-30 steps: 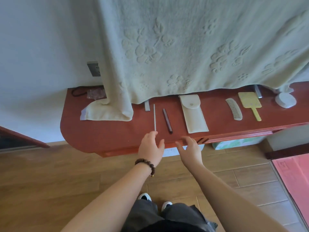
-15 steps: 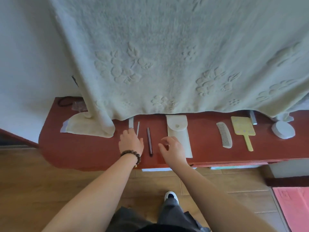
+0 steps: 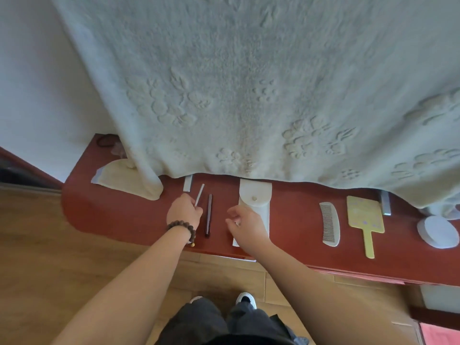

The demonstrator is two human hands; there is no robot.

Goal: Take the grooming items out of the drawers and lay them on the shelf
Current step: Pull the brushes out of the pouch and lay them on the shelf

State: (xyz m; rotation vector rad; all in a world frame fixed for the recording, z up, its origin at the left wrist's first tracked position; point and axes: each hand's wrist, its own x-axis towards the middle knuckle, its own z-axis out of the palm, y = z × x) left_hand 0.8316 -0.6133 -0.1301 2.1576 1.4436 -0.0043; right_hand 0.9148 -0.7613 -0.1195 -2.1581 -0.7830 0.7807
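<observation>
Grooming items lie in a row on the red wooden shelf (image 3: pixel 119 215). My left hand (image 3: pixel 184 212), with a bead bracelet at the wrist, pinches the near end of a thin silver stick (image 3: pixel 199 194). A dark slim stick (image 3: pixel 208 215) lies just right of it. My right hand (image 3: pixel 245 224) hovers with curled fingers over the lower part of a white snap pouch (image 3: pixel 255 195) and holds nothing. Farther right lie a white comb (image 3: pixel 329 224), a yellow hand mirror (image 3: pixel 365 220) and a round white case (image 3: pixel 438 231).
A large cream towel (image 3: pixel 249 95) hangs over the back of the shelf and hides its rear part. A folded cloth (image 3: pixel 124 180) lies at the left end; small metal pieces (image 3: pixel 188 183) poke out under the towel. Wooden floor below, my shoes by the shelf front.
Both hands moved from the shelf's front edge up onto the shelf. My left hand closed on the thin silver stick; my right hand came over the white pouch.
</observation>
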